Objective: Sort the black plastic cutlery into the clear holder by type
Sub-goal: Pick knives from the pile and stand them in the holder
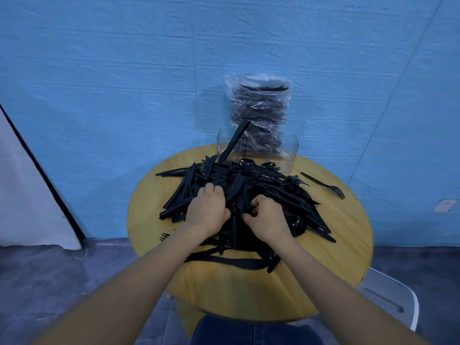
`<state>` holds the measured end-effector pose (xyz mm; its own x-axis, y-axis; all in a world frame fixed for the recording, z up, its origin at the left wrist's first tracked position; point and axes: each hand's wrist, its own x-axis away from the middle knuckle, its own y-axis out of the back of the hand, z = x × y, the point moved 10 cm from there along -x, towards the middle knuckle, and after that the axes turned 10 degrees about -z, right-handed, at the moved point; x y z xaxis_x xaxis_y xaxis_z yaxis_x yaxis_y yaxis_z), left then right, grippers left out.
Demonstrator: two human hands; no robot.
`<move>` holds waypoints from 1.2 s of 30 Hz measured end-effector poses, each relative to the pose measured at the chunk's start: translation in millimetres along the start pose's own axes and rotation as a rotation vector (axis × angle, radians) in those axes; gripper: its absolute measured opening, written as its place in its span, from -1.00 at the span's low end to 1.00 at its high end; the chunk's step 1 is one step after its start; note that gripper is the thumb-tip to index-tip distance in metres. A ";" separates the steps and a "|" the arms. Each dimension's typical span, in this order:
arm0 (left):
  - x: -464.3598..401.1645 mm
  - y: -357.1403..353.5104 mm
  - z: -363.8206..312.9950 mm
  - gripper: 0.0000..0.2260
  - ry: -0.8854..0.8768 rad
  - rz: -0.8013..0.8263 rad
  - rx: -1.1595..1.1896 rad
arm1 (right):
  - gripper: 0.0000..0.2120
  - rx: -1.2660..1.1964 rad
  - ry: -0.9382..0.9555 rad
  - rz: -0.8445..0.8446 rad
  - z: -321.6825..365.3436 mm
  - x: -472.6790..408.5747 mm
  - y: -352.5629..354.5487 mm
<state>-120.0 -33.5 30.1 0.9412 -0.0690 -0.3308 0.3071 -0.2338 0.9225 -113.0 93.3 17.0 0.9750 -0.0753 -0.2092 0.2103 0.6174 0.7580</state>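
A big heap of black plastic cutlery (261, 185) covers the middle of the round wooden table (249, 290). Behind the heap stands the clear holder (288, 155), with one black knife (235, 140) leaning upright in its left compartment. My left hand (207, 211) lies on the heap, fingers dug in among the pieces. My right hand (267, 216) is beside it, fingers curled round several black pieces in the heap. What type those pieces are is hidden.
A clear plastic bag full of more black cutlery (258, 108) stands behind the holder against the blue wall. A lone fork (323, 185) lies at the table's right. A white chair (390, 297) sits at the lower right.
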 end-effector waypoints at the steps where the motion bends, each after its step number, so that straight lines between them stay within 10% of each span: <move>1: -0.8 -0.3 -1.4 -0.62 -0.016 -0.010 -0.015 | -0.66 0.001 0.006 0.005 1.0 0.5 -0.7; 36: -62.0 19.0 -23.5 -0.94 0.065 -0.118 0.706 | -0.90 -0.198 -0.155 -0.103 -31.2 -35.2 46.1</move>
<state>-169.2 -10.9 72.7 0.9205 0.0488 -0.3878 0.2642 -0.8088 0.5254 -139.8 148.8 40.0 0.9517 -0.2555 -0.1701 0.3058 0.7401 0.5990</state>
